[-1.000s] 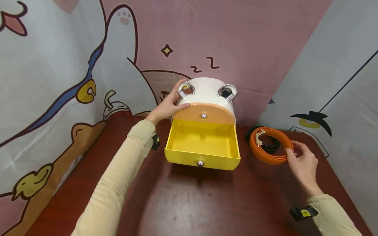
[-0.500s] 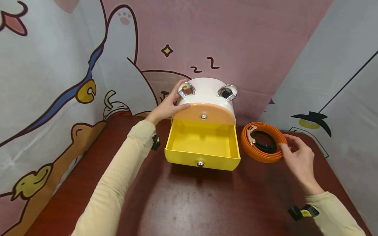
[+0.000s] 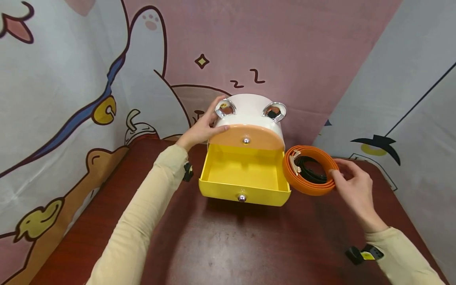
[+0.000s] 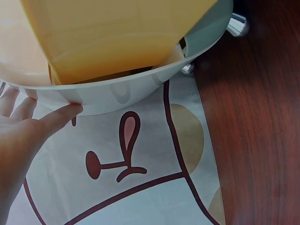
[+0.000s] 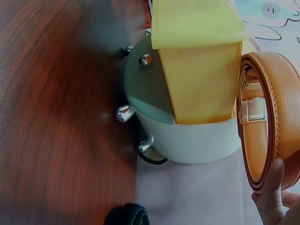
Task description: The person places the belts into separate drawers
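My right hand pinches the near right rim of a coiled orange belt, thumb inside. Its metal buckle faces left. In the head view the coil overlaps the right side of a pulled-out yellow drawer, which has nothing in it. My left hand presses the left side of the white mini drawer cabinet, thumb along its front edge; in the left wrist view the fingers lie straight against its wall. Above the yellow drawer, the orange drawer is closed.
A coiled black belt lies on the table behind the orange one, seen through its middle. Silver round ears stick up from the cabinet. The red-brown table meets a printed cloth backdrop close behind.
My right hand has moved left with the orange belt, from over the black belt to the yellow drawer's right edge. The left hand and the cabinet have stayed put.
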Action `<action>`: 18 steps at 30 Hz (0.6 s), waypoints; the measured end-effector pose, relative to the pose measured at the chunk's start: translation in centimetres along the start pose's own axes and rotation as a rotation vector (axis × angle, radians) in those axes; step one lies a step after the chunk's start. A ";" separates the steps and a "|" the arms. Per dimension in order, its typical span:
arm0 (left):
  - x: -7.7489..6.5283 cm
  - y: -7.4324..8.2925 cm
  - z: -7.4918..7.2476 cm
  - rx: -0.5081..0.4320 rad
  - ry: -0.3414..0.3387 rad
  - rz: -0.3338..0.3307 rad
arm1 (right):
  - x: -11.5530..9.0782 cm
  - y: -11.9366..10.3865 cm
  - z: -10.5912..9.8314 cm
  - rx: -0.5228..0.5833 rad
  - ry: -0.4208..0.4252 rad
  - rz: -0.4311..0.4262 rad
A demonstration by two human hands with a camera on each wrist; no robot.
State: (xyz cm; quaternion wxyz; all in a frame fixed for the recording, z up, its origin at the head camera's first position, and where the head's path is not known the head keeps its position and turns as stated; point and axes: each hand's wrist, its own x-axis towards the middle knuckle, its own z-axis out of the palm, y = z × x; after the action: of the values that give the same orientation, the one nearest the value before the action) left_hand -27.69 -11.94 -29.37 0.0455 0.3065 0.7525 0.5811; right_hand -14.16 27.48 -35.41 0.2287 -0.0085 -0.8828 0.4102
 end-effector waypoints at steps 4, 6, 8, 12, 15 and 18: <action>0.0 0.1 0.0 0.012 0.000 -0.003 | 0.0 -0.6 0.3 0.005 -0.008 -0.055; 0.0 0.1 -0.1 0.015 -0.001 -0.002 | 0.1 -0.9 0.5 0.005 -0.004 -0.076; 0.0 0.1 -0.1 0.019 -0.003 -0.006 | 0.1 -1.1 0.7 0.008 -0.004 -0.086; 0.0 0.0 -0.1 0.022 -0.006 -0.008 | 0.3 -1.4 1.0 0.020 -0.010 -0.088; 0.0 0.0 -0.1 0.017 -0.007 -0.005 | 0.4 -1.7 1.2 0.040 -0.018 -0.101; -0.1 0.0 -0.1 0.012 -0.006 -0.002 | 0.5 -2.0 1.6 0.063 -0.030 -0.127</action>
State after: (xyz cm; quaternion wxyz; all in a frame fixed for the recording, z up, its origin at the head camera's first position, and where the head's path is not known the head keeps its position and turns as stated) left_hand -27.68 -12.04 -29.39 0.0465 0.3080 0.7562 0.5755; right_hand -14.87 25.11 -34.61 0.2410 0.0611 -0.8715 0.4226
